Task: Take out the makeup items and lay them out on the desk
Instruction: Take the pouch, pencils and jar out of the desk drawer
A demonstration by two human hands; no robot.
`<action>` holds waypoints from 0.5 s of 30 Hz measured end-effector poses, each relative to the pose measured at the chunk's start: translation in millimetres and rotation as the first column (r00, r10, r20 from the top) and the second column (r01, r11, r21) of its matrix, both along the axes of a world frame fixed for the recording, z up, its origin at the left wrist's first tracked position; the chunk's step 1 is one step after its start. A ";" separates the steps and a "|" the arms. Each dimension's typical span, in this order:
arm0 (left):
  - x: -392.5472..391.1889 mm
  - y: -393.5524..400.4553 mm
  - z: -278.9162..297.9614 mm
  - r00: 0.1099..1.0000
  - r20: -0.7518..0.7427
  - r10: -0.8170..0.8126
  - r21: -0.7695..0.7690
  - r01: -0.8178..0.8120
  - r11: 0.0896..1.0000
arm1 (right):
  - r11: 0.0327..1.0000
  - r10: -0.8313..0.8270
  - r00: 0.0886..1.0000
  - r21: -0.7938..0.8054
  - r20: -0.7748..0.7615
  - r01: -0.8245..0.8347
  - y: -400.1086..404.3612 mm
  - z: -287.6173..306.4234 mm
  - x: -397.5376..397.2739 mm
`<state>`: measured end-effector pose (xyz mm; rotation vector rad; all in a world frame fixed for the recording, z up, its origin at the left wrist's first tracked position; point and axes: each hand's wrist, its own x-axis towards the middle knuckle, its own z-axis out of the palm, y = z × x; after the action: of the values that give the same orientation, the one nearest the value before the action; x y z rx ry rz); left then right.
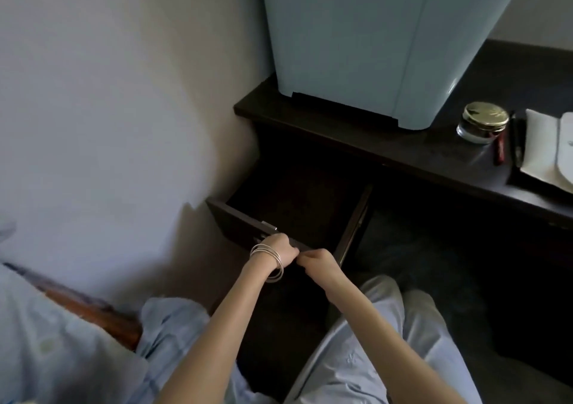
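A dark wooden drawer (297, 205) stands pulled out under the desk (387, 152); its inside is too dark to make out any contents. My left hand (279, 250), with silver bangles on the wrist, grips the drawer's front edge beside the metal handle (269, 225). My right hand (317, 262) is closed on the same front edge, touching the left. On the desk top at the right sit a glass jar with a gold lid (482, 123), a red stick (500, 148) and a dark pen-like item (517, 143).
A large pale blue container (372, 47) stands on the desk's left end against the wall. A white pouch or paper (548, 149) lies at the desk's right edge. My knees in light trousers are below, and a reddish wooden bed edge (93, 310) is at the left.
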<state>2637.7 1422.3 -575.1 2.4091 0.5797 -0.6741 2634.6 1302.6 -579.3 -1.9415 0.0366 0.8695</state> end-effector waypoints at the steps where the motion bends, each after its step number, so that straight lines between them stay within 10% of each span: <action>1: 6.4 0.1 0.3 1.000 0.012 -0.002 -0.002 0.002 1.000 | 1.000 -0.008 1.000 0.000 0.024 0.008 0.9 1.1 6.1; 15: 160.7 -37.5 8.9 0.985 0.164 0.056 -0.134 -0.034 0.990 | 0.966 -0.259 0.962 0.010 0.083 0.259 -12.2 -3.3 158.8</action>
<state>2798.4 1384.9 -566.2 2.2955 0.5027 -0.4688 2793.4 1290.4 -582.6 -1.9202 0.2364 0.6141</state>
